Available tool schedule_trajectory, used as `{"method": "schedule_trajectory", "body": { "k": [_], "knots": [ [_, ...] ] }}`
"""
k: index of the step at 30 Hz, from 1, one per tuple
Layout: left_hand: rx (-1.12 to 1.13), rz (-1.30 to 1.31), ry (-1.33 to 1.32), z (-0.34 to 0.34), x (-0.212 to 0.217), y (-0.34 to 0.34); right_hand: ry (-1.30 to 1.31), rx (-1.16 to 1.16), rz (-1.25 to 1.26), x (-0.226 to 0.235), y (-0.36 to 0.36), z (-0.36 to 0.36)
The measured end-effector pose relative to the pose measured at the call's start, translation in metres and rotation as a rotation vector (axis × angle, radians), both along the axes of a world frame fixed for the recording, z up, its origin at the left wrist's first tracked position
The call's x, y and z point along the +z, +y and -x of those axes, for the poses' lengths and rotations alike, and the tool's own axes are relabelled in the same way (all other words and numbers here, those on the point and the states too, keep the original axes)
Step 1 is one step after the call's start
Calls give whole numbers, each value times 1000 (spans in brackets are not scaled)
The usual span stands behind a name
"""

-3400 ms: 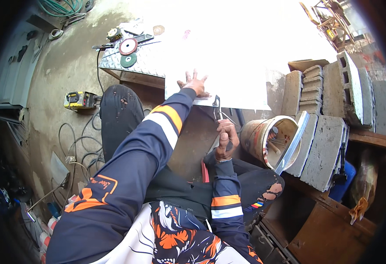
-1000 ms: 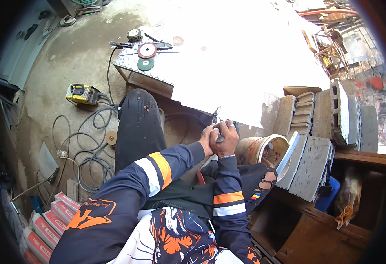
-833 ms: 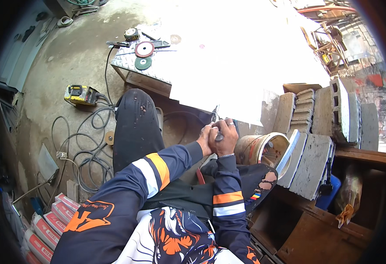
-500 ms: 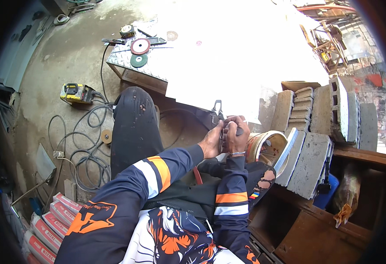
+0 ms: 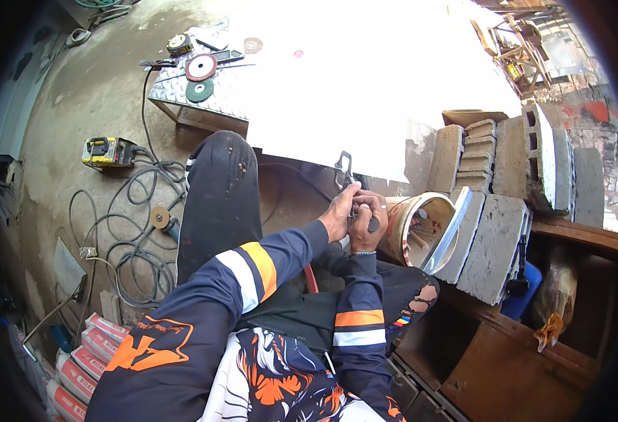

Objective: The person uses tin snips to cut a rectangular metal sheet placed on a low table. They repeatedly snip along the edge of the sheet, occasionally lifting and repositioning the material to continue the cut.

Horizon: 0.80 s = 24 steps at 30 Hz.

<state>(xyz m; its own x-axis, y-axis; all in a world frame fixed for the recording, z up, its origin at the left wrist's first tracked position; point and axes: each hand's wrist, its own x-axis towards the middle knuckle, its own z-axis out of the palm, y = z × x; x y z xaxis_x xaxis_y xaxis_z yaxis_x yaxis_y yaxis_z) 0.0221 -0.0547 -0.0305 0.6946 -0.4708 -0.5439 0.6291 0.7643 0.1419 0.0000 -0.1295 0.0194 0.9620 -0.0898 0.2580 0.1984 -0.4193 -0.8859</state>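
Observation:
Between my knees, my left hand [image 5: 337, 213] and my right hand [image 5: 367, 224] are closed together around a metal locking clamp [image 5: 343, 164]. Its C-shaped jaws point away from me at the near edge of the bright worktable [image 5: 288, 119]. Fingers cover most of the clamp's body. A dark rounded end [image 5: 374, 225] sticks out of my right fist; whether it belongs to the clamp is unclear. Just right of my right hand stands a white bucket [image 5: 398, 232] with rods and small tools in it.
Grinding discs [image 5: 200, 67] and a tape measure [image 5: 179, 45] lie on the table's far left. A yellow-black welding machine [image 5: 108, 152] and tangled cables [image 5: 140, 246] occupy the left floor. Concrete blocks [image 5: 495, 246] are stacked at right; red-white bags [image 5: 80, 373] lie lower left.
The whole view has shifted, so the table and floor things appear further left and higher. My hands have turned slightly on the clamp, and its jaws show at a different angle.

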Motion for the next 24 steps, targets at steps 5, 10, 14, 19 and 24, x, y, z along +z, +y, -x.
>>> {"method": "schedule_trajectory", "body": {
  "k": [5,10,14,19,24],
  "knots": [
    [16,-28,71,-1,-1,4,-64,20,83,-3,-1,1],
    [-10,-20,17,-7,8,12,-44,24,-5,-2,3,1],
    [-89,-3,9,-13,4,23,-142,-11,-221,-13,23,6],
    [-219,-106,-131,-18,3,34,-167,-88,-281,-17,33,-3],
    [-312,-215,-121,-19,19,47,-134,-96,-335,-13,39,-14]
  ]
}}
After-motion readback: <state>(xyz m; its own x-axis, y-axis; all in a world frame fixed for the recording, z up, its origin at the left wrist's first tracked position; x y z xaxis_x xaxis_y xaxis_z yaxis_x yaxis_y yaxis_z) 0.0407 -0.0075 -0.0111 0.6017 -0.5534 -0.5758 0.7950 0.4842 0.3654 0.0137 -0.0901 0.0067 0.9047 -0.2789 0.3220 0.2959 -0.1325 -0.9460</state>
